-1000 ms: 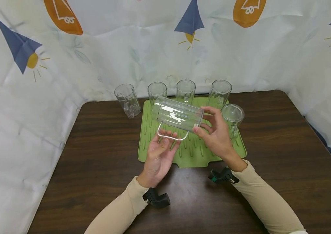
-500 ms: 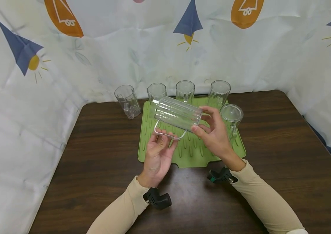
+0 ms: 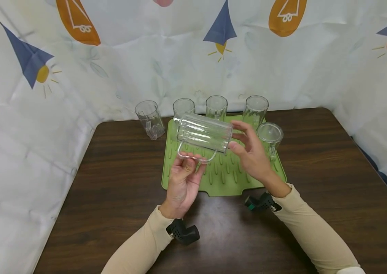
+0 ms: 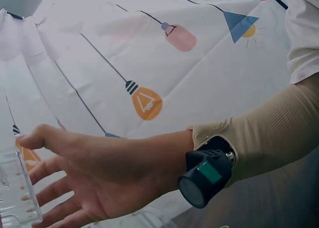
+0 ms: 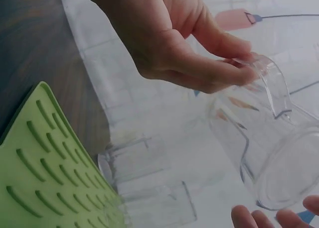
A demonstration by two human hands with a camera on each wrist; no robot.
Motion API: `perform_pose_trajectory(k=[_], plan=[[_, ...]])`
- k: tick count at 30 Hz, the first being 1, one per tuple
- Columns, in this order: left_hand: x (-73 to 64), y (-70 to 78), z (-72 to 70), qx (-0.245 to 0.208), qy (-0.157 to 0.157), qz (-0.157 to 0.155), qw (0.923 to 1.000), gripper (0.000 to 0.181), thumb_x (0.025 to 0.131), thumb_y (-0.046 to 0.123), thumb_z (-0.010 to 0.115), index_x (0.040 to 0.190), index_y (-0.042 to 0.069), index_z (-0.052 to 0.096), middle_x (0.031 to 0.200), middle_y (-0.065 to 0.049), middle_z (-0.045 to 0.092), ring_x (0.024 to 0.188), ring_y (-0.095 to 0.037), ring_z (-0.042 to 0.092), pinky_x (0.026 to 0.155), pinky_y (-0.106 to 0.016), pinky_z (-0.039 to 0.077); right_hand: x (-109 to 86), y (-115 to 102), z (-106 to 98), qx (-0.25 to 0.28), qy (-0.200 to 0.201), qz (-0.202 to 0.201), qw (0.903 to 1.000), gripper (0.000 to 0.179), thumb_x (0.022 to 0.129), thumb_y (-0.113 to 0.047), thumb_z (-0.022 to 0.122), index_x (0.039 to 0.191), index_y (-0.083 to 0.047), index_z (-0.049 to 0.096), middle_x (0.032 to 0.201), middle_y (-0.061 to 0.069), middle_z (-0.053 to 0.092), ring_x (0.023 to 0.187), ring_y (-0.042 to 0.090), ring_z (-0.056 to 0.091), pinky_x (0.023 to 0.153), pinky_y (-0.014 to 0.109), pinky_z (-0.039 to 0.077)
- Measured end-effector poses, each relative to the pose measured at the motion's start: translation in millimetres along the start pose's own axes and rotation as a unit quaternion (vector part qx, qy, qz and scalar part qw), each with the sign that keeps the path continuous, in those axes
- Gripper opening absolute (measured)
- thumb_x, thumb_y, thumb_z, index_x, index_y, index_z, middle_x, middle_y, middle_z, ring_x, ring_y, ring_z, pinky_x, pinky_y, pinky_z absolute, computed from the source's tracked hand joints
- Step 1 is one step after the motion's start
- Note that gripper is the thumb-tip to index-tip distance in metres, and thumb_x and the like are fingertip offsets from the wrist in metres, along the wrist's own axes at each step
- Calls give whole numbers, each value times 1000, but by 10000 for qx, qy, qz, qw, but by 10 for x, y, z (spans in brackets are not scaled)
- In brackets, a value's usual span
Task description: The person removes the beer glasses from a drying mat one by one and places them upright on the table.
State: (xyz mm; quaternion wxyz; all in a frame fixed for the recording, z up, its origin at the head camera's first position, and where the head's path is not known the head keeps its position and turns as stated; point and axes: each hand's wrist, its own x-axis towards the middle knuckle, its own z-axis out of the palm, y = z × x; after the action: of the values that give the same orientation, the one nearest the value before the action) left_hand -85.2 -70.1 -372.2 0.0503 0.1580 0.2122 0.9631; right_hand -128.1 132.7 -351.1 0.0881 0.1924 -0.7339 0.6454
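Note:
A clear glass mug [image 3: 205, 131] is held on its side above the green mat in the head view, its handle pointing down toward the person. My left hand [image 3: 183, 184] pinches that handle between thumb and fingers, which the right wrist view shows close up, with the left hand [image 5: 184, 54] at the handle. Beside the mug's right end, my right hand [image 3: 253, 154] has its fingers spread and holds nothing. In the left wrist view the right hand [image 4: 107, 171] appears with its fingertips near the glass edge [image 4: 20, 188].
The ribbed green mat [image 3: 220, 182] lies on a dark wooden table [image 3: 111, 182]. Three mugs, including a middle one [image 3: 216, 108], stand along its back edge. Another mug [image 3: 150, 120] stands left of the mat. A mug [image 3: 270, 135] at its right seems upside down.
The held mug has shifted slightly left and levelled somewhat. My right hand, which held the mug's right end, has let go and spread its fingers. The left hand keeps its grip on the handle.

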Motion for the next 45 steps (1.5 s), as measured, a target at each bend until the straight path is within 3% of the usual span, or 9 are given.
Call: perform_pose_trajectory(k=[5,9,20,25,31,36,45], plan=[[34,47,-20,-117,-129,62,9998,14,97,5,63,104,14,72,102,0,77,104,-14,74,104,-28,59,28,-18,-103,-38,-10,-330,9994,56,101,-6,49,156,-1,38,148,22,47,124,7,61,93,26,62],[77,103,-50,-164,-202,124,9996,15,97,4,63,104,13,73,103,-1,78,103,-15,75,103,-29,60,49,-54,-205,-250,61,-529,9983,54,104,-8,49,156,-5,40,149,20,49,126,7,63,96,22,60],[166,291,-77,398,-392,318,9979,18,96,2,63,106,11,76,106,-2,79,103,-16,75,100,-30,61,50,-138,-557,-818,383,-490,9947,49,106,-12,48,155,-9,45,153,4,49,135,4,57,108,17,50],[189,395,-91,507,-634,404,9959,22,97,1,62,110,10,77,108,-2,80,104,-17,75,99,-30,61,21,-180,-696,-1228,541,-402,9901,48,108,-15,49,155,-13,46,154,9,49,136,4,56,107,13,48],[211,527,-82,915,-886,644,9898,22,95,0,64,111,8,76,107,-3,81,102,-17,77,97,-28,62,-29,-196,-856,-1465,731,-264,9861,48,108,-19,52,155,-14,47,153,4,50,133,3,58,105,10,47],[239,617,-56,1482,-1050,865,9796,20,93,-2,67,108,8,76,105,-4,81,98,-17,77,94,-27,63,-78,-167,-1011,-1679,894,-185,9816,48,107,-19,54,154,-12,48,154,4,50,132,-3,56,104,6,45],[280,800,-37,1958,-1104,1030,9690,20,87,-4,73,106,4,77,101,-7,81,94,-19,78,89,-30,65,-159,-69,-1238,-2422,983,25,9652,48,107,-25,56,154,-27,48,155,5,51,133,-11,51,104,2,42]])
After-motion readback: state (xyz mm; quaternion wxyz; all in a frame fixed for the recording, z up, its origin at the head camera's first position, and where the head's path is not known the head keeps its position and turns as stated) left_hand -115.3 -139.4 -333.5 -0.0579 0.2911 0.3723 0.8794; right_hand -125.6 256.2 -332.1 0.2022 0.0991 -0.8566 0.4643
